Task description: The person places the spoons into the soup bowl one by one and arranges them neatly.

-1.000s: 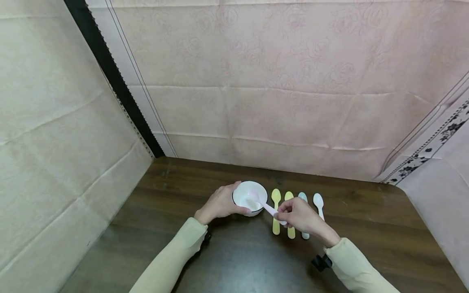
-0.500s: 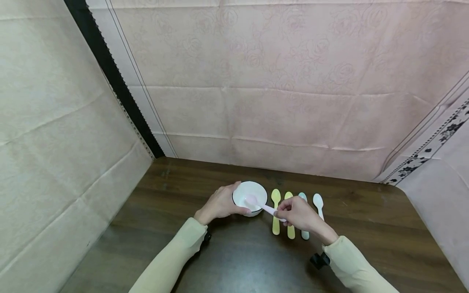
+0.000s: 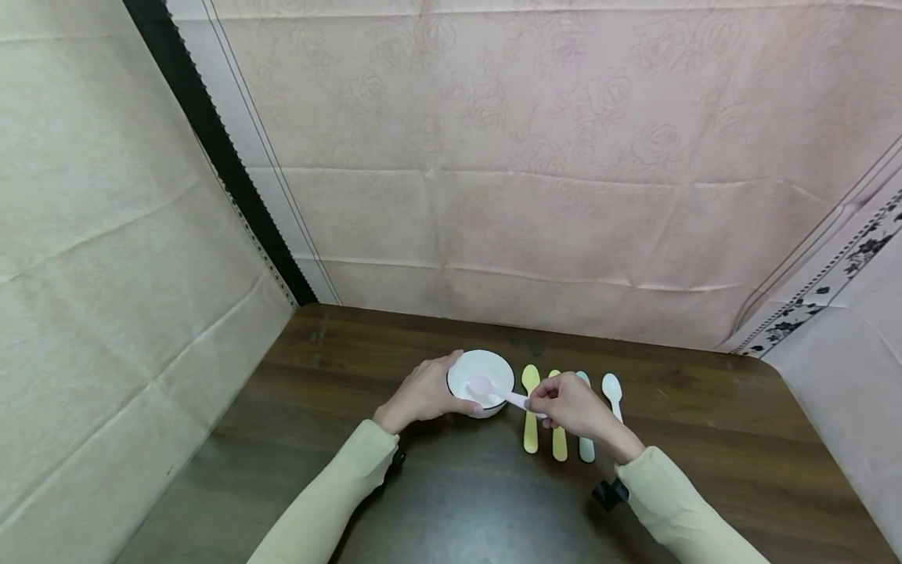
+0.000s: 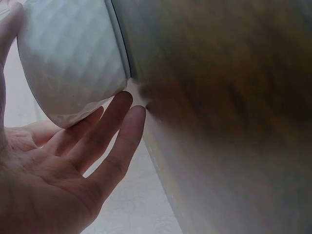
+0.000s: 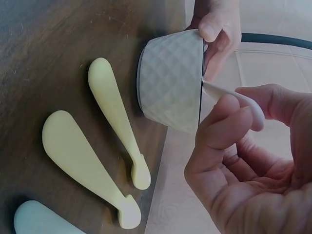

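A white bowl (image 3: 491, 362) with a dark rim stands on the table, its outside quilted in the left wrist view. My left hand (image 3: 425, 389) holds it from the left, thumb at the near rim and fingers round the far side. In the left wrist view, fingers (image 4: 114, 161) spread along the wall of the bowl (image 4: 73, 53). My right hand (image 3: 574, 405) pinches a pale pink spoon (image 3: 514, 399) by its handle between thumb and fingers. The spoon's head lies inside the bowl, and the handle (image 5: 257, 116) slants out over the near right rim.
Right of the bowl lie two yellow spoons (image 3: 531, 439) (image 5: 117, 105), a light blue spoon (image 3: 586, 449) and a white spoon (image 3: 611, 385), side by side on the brown wooden table (image 3: 690, 439). My right forearm crosses over some of them. A pale cloth wall (image 3: 535, 235) rises behind the table.
The pink spoon's head has shifted toward the near left inside the bowl, and my right hand has moved slightly left with it. My left hand and the bowl stay in place.
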`<move>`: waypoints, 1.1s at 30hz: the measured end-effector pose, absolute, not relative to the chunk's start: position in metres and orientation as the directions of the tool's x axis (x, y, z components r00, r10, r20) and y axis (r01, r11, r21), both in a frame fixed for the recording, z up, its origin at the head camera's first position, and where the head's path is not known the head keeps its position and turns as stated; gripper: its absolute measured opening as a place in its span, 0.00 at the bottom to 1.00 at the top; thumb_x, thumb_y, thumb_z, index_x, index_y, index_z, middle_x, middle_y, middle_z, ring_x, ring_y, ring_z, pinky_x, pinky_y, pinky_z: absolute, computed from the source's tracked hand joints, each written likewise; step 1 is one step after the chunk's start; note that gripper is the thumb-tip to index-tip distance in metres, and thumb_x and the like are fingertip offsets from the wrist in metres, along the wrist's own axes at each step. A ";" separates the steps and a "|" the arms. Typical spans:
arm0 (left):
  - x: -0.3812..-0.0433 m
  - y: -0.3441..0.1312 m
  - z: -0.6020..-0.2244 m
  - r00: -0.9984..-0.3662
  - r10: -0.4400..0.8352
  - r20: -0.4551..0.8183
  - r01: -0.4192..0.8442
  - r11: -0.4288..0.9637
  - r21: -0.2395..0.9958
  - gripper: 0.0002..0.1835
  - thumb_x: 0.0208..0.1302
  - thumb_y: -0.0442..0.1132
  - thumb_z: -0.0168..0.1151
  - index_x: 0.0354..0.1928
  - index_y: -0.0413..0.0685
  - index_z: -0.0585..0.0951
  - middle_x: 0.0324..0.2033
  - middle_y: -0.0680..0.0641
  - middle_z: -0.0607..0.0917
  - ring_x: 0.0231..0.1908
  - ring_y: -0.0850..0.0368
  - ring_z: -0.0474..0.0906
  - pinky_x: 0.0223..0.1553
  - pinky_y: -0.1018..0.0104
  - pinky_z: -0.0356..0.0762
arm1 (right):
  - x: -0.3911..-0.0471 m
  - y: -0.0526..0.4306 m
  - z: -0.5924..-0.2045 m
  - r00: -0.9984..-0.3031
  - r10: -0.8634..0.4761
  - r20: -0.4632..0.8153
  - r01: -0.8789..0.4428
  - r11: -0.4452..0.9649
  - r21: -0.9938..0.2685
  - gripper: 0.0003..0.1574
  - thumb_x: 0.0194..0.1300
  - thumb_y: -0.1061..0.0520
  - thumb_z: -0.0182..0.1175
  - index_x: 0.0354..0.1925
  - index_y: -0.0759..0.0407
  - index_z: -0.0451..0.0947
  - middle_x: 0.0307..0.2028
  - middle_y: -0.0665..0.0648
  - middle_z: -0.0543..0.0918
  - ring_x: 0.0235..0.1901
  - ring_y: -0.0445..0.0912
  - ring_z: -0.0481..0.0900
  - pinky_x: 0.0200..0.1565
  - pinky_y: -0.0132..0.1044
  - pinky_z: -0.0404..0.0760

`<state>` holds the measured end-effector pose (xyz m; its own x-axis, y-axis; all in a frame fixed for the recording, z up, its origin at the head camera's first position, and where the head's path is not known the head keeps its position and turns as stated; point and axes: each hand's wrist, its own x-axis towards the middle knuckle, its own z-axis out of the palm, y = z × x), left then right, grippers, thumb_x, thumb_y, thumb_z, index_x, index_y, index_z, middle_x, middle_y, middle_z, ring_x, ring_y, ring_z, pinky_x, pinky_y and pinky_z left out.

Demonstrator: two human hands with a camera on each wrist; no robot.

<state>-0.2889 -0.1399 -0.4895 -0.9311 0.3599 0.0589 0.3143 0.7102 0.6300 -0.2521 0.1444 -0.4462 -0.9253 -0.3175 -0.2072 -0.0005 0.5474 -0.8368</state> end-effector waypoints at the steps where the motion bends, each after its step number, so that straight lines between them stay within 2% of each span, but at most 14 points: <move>1: -0.289 -0.140 -0.489 -0.931 0.360 0.059 0.314 0.708 0.632 0.58 0.50 0.63 0.87 0.79 0.45 0.71 0.65 0.42 0.87 0.58 0.48 0.85 0.60 0.48 0.82 | -0.253 0.144 -0.446 -0.926 -0.316 -0.205 0.000 0.545 -0.838 0.10 0.74 0.62 0.67 0.41 0.70 0.88 0.29 0.59 0.86 0.25 0.43 0.80 0.29 0.34 0.80; 9: -0.289 -0.140 -0.491 -0.935 0.353 0.047 0.302 0.715 0.630 0.61 0.49 0.64 0.87 0.80 0.42 0.70 0.68 0.40 0.85 0.62 0.46 0.84 0.63 0.47 0.81 | -0.262 0.143 -0.446 -0.936 -0.283 -0.207 0.012 0.565 -0.825 0.09 0.75 0.60 0.68 0.42 0.68 0.89 0.30 0.58 0.86 0.26 0.46 0.82 0.28 0.33 0.78; 17: -0.287 -0.142 -0.494 -0.939 0.344 0.025 0.280 0.717 0.639 0.61 0.51 0.64 0.86 0.81 0.42 0.68 0.69 0.40 0.84 0.63 0.45 0.83 0.64 0.45 0.81 | -0.270 0.139 -0.446 -0.942 -0.268 -0.201 0.006 0.586 -0.810 0.10 0.75 0.60 0.68 0.41 0.67 0.89 0.30 0.62 0.87 0.27 0.48 0.82 0.27 0.32 0.75; 26: -0.285 -0.142 -0.492 -0.942 0.334 0.012 0.262 0.714 0.649 0.62 0.51 0.65 0.86 0.82 0.43 0.68 0.71 0.39 0.83 0.64 0.44 0.83 0.66 0.44 0.81 | -0.280 0.134 -0.450 -0.954 -0.223 -0.202 0.025 0.609 -0.792 0.08 0.73 0.57 0.71 0.37 0.59 0.91 0.29 0.61 0.87 0.26 0.49 0.82 0.29 0.34 0.77; 33: -0.288 -0.141 -0.492 -0.940 0.340 0.016 0.270 0.718 0.641 0.62 0.51 0.65 0.85 0.82 0.44 0.67 0.72 0.39 0.82 0.65 0.43 0.83 0.66 0.44 0.81 | -0.289 0.134 -0.453 -0.961 -0.200 -0.189 0.028 0.611 -0.791 0.10 0.72 0.56 0.71 0.38 0.62 0.90 0.26 0.58 0.86 0.25 0.47 0.80 0.29 0.34 0.76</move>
<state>-0.2884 -0.1405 -0.4919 -0.9404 0.3398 0.0158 0.2704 0.7184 0.6409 -0.2891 0.1342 -0.4533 -0.9614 -0.2001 -0.1889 0.0283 0.6111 -0.7911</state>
